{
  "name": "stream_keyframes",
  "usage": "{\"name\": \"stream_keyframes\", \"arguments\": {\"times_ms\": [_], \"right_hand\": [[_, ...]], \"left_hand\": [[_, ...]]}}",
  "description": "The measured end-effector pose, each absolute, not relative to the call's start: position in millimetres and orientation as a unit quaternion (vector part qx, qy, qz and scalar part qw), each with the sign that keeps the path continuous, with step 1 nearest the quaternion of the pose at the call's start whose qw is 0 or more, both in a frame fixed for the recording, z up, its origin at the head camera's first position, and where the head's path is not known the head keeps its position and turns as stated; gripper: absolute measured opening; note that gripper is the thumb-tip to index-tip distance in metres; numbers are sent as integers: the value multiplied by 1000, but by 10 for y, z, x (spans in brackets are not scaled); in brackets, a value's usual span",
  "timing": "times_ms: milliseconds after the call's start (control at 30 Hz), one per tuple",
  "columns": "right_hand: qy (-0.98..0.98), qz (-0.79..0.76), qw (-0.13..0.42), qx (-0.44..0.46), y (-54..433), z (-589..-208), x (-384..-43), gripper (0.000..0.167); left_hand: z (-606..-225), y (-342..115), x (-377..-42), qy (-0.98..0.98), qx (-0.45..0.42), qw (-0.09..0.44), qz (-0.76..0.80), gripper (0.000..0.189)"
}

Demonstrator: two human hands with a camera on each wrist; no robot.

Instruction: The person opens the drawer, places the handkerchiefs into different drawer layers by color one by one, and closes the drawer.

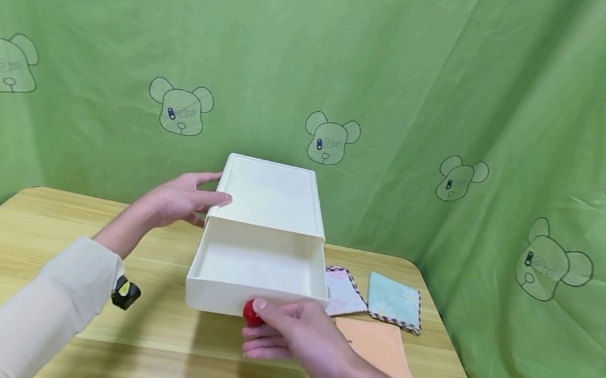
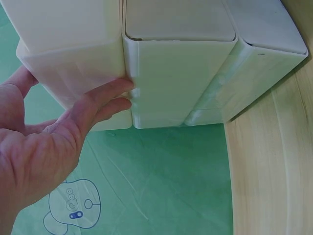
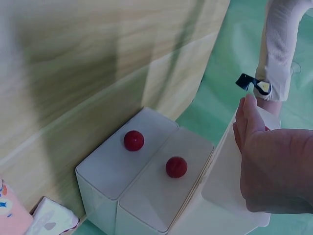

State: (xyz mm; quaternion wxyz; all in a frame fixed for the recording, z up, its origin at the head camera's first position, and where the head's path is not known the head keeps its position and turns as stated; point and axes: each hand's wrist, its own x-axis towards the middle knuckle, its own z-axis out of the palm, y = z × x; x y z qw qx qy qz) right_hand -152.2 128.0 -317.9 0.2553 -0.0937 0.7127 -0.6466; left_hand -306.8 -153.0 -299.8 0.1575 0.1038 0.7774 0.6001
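Note:
A white drawer unit (image 1: 272, 194) stands on the table, its three drawers stacked one above another. The top drawer (image 1: 211, 294) is pulled well out, and the part of its inside that shows is bare. My right hand (image 1: 309, 339) pinches the red round knob (image 1: 249, 313) on that drawer's front, thumb on the near side. Against the unit's left side rests my left hand (image 1: 176, 199), with its thumb over the top edge and its fingers extended along the side wall. Two lower drawers, each with a red knob (image 3: 176, 167), are closed in the right wrist view.
To the right of the unit lie a pale checked-edge cloth (image 1: 344, 293), a teal cloth (image 1: 394, 300) and an orange cloth (image 1: 377, 347), partly behind my right arm. A green curtain (image 1: 392, 97) hangs behind and beside the wooden table (image 1: 72, 222).

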Motion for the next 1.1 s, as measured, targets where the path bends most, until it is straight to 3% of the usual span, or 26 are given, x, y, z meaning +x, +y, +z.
{"name": "stream_keyframes", "arguments": {"times_ms": [1100], "right_hand": [[707,-651,262,-87,1318,-3256,-1249,43]], "left_hand": [[-2987,-1518,-3082,774,97,157,606,94]]}}
